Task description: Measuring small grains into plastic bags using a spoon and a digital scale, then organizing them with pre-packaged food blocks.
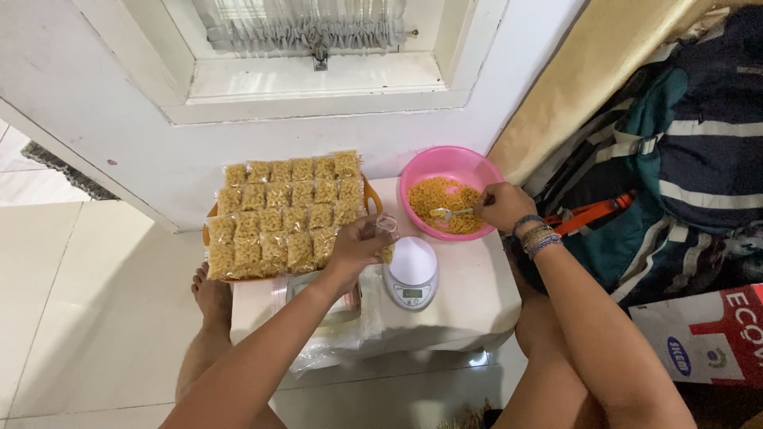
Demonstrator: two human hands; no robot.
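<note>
My left hand [358, 245] holds a small clear plastic bag [386, 229] open, just left of and above a white kitchen scale [412, 274]. My right hand [502, 206] grips a metal spoon [451, 213] whose bowl dips into yellow macaroni-like snacks [447, 197] inside a pink plastic bowl [421, 171]. The bowl and scale sit on a small white table [469, 302].
An orange tray [371, 197] stacked with several filled snack packets [282, 214] lies on the table's left. Empty clear bags [334, 338] hang over the front edge. A white door is behind, a pile of clothes [683, 159] on the right, and my bare foot [208, 294] on the tiled floor.
</note>
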